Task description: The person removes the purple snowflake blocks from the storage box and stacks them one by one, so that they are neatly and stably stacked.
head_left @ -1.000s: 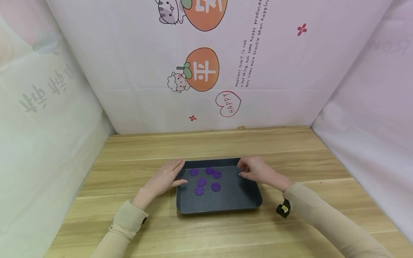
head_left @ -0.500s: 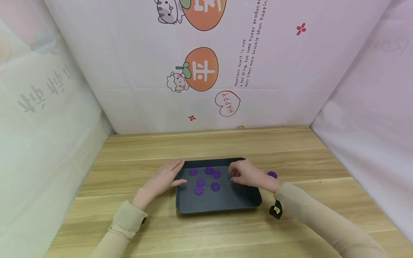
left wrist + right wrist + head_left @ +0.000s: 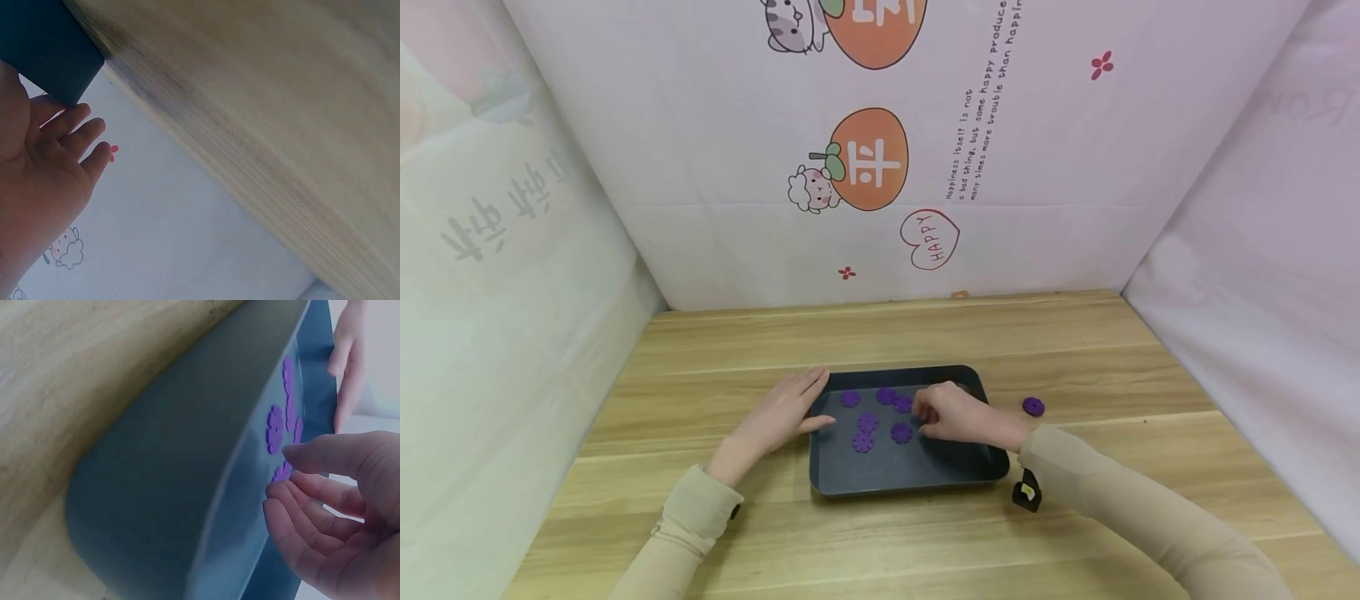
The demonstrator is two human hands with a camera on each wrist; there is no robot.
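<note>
A dark grey rectangular tray [image 3: 917, 475] holds several purple notched plastic discs [image 3: 901, 432], mostly in its left half. My left hand [image 3: 778, 417] rests at the tray's left rim, fingers extended along the far corner and thumb reaching over the edge. In the left wrist view, the left hand's fingers [image 3: 75, 122] lie against the tray corner [image 3: 56, 50]. Over the tray's right half hovers my right hand [image 3: 951, 414], fingers loosely bent close to the nearest discs. The right wrist view shows a gap between its thumb [image 3: 300, 456] and fingers, with nothing held.
One more purple disc [image 3: 1033, 406] lies on the wooden table [image 3: 880, 550], right of the tray beyond the right forearm. White printed cloth [image 3: 1015, 250] hangs along the table's back, with plain-looking cloth walls at both sides.
My right hand has moved left from the tray's right rim toward the discs. The disc on the table has come into view from behind the right wrist. The left hand stays put.
</note>
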